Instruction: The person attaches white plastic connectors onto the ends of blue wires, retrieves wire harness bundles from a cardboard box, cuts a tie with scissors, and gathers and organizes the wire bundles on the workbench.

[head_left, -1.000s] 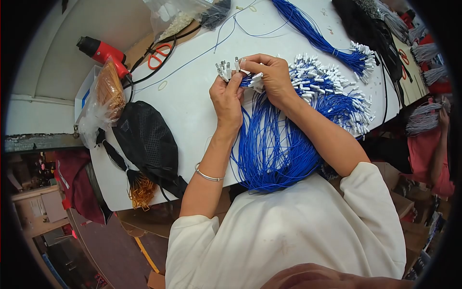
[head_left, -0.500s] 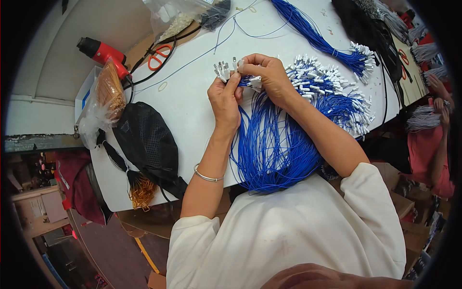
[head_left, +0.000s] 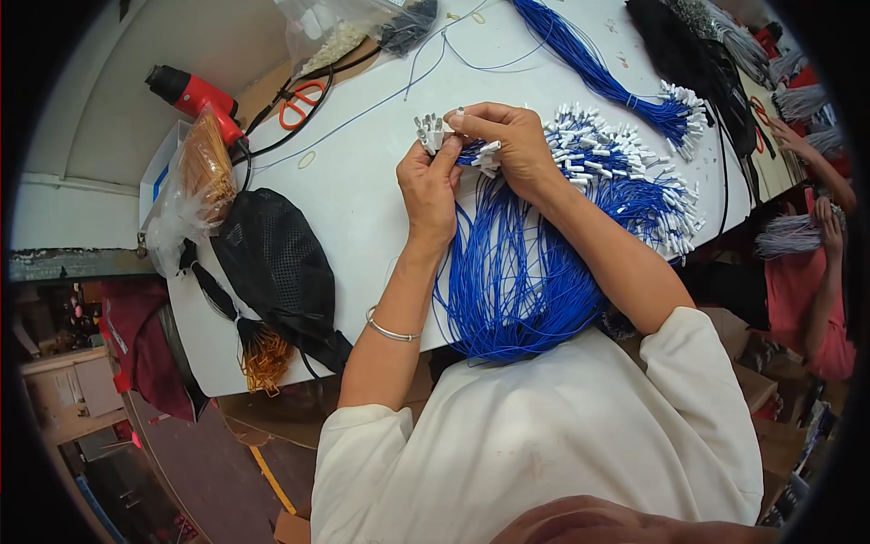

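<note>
My left hand [head_left: 428, 189] is closed around a small bunch of blue wires, whose white connectors with metal ends [head_left: 433, 134] stick up past the thumb. Close beside it, my right hand [head_left: 513, 150] pinches at a single white connector [head_left: 459, 116] above the bunch. More white connector ends [head_left: 488, 156] show between the two hands. Long blue wires [head_left: 530, 290] hang from there toward the table's front edge. Right of my right hand lies a big pile of white connector ends [head_left: 603, 150] on blue wires.
On the white table [head_left: 372, 100] lie a tied blue wire bundle [head_left: 589, 59], a black mesh bag [head_left: 276, 263], orange-handled scissors [head_left: 294, 111], a red heat gun [head_left: 195, 95] and plastic bags [head_left: 204, 177]. At the right, a co-worker's hand [head_left: 826, 222] holds grey wires [head_left: 787, 236].
Both my hands have shifted slightly right since half a second ago, still close together over the connectors. The co-worker's hands and grey wires at the right have moved.
</note>
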Demonstrator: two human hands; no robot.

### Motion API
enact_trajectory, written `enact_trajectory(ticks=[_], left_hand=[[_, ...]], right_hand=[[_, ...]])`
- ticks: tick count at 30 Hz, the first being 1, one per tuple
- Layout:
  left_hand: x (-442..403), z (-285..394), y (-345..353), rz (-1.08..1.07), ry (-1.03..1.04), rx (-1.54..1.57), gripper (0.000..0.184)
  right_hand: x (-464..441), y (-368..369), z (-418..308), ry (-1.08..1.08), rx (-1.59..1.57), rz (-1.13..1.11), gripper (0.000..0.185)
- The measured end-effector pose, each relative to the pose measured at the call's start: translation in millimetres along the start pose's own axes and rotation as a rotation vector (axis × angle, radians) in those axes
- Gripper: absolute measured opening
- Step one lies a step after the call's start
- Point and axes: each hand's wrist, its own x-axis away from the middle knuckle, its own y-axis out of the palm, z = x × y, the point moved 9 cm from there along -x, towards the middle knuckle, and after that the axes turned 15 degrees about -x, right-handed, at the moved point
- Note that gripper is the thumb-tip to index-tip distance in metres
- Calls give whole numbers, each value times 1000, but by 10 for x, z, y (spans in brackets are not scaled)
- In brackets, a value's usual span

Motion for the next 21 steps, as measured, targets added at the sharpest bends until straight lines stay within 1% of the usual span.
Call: enact_trajectory(ticks=[6,10,16,21], left_hand=[[14,0,-22,36,-39,50,11],[13,42,0,45,0,8,10],[29,70,38,17,-16,-30,8],[26,72,20,16,-2,-28,6]], right_hand=[[-56,15,-2,-81,164,-101,8],[-34,-31,35,-26,76,-20,7],[-15,-62,39,-8,46,56,6],[-24,-85,32,-29,-40,90,11]])
